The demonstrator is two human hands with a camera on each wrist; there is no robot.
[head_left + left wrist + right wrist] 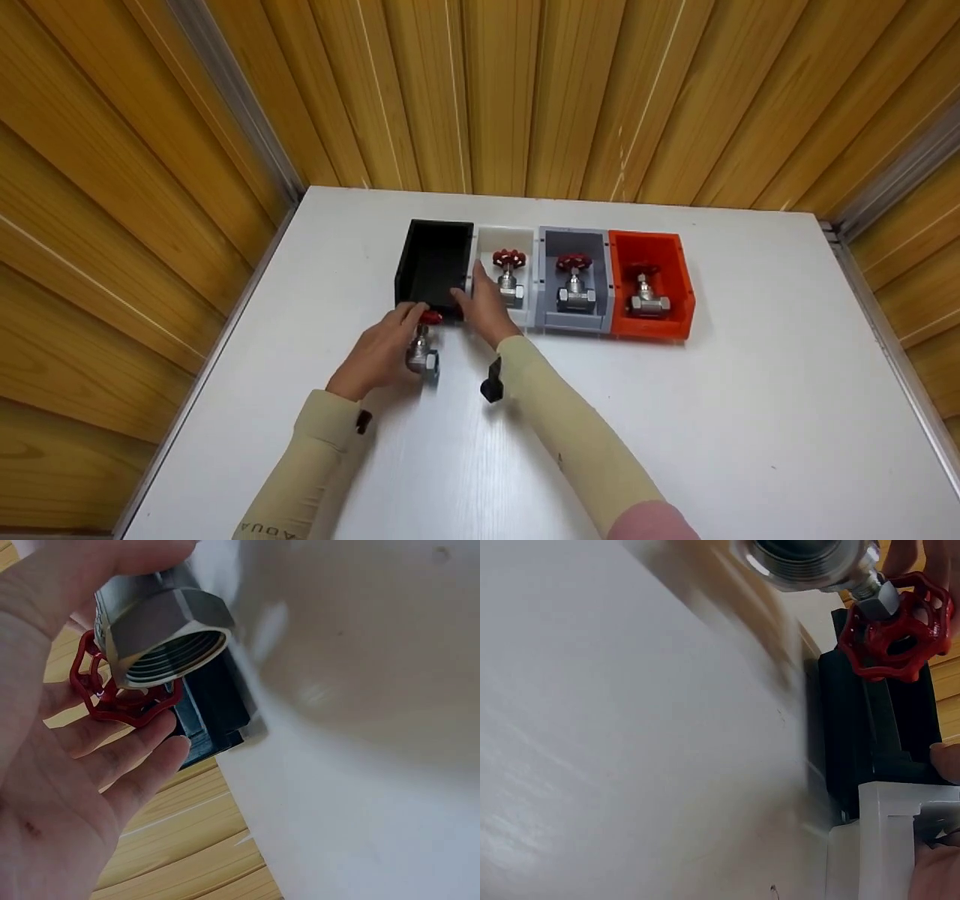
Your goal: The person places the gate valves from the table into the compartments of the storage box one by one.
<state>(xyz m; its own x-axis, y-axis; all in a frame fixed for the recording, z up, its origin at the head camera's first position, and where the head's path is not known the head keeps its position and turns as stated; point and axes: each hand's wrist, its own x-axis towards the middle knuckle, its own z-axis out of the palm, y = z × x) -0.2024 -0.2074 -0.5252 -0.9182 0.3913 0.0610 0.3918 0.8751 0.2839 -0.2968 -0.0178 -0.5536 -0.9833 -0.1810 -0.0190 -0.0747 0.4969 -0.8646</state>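
My left hand (379, 349) holds a metal gate valve (421, 357) with a red handwheel, just in front of the black bin (439, 262). In the left wrist view the thumb lies along the valve's body and the fingers reach behind the handwheel (124, 709); the threaded opening faces the camera. My right hand (487, 307) straddles the adjoining walls of the black bin and the white bin (491, 238). Its thumb is on the black side and its fingers are on the white side, gripping the walls. The right wrist view shows the held valve's handwheel (900, 630) over the black bin's front.
Similar valves stand in the white bin, the grey bin (574, 322) and the orange bin (652, 328), all joined in one row. Under them is a white table (750, 420), with wood-patterned panels (502, 97) behind and at both sides.
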